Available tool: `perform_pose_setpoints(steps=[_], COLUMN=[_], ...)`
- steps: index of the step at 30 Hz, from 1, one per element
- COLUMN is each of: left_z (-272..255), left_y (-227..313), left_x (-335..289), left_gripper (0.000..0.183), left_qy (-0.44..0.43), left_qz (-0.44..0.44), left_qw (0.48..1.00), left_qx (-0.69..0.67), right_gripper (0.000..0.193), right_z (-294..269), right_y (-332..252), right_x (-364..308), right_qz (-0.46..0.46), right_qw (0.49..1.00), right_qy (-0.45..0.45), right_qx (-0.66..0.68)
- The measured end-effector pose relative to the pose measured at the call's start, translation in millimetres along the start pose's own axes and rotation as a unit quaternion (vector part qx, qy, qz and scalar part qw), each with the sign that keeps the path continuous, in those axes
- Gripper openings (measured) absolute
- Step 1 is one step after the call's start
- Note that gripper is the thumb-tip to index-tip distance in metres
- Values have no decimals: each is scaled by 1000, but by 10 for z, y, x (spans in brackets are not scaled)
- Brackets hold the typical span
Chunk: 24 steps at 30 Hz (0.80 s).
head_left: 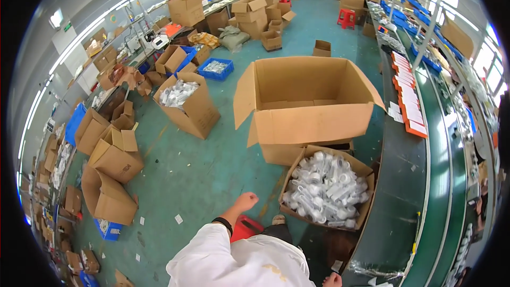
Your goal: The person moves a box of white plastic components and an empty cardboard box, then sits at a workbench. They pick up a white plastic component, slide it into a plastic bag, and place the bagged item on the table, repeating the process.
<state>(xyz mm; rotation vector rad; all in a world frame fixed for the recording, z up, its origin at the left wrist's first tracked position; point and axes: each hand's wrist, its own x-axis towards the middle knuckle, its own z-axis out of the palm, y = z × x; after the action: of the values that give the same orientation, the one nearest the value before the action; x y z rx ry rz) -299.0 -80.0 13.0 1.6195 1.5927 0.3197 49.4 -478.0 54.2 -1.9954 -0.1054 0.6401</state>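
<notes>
Head view: left hand [246,201] is seen curled loosely, empty, above a red stool [245,228]. A box of white tubes [326,187] lies to its right, nearer the right hand [333,280], whose grip cannot be told.

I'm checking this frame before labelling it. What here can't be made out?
Head view:
- Right hand: cut off by the bottom edge; grip unclear.
- Left hand: fingers curled away, palm hidden.
- Red stool: mostly behind the white sleeve.
- Big empty box: floor hidden by its front flap.
</notes>
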Motion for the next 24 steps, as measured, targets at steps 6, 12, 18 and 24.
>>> perform_pose_setpoints(steps=[6,12,18,24], left_z=[-169,-528,-558,-606], left_y=[-56,-561,-650,-100], left_x=[321,-60,58,901], left_gripper=[36,34,32,30], left_qy=[17,59,63,-30], left_qz=[-15,-93,-99,-94], left_qw=[997,988,987,988], left_qx=[-69,-104,-112,-120], right_gripper=[16,18,19,23], right_z=[788,1326,1513,1726], right_y=[-670,-960,-1158,-971], right_x=[280,615,920,917], right_qz=[136,117,124,161], right_qw=[981,961,952,943], right_qy=[-136,-230,-240,-204], right_qx=[-34,-100,-144,-208])
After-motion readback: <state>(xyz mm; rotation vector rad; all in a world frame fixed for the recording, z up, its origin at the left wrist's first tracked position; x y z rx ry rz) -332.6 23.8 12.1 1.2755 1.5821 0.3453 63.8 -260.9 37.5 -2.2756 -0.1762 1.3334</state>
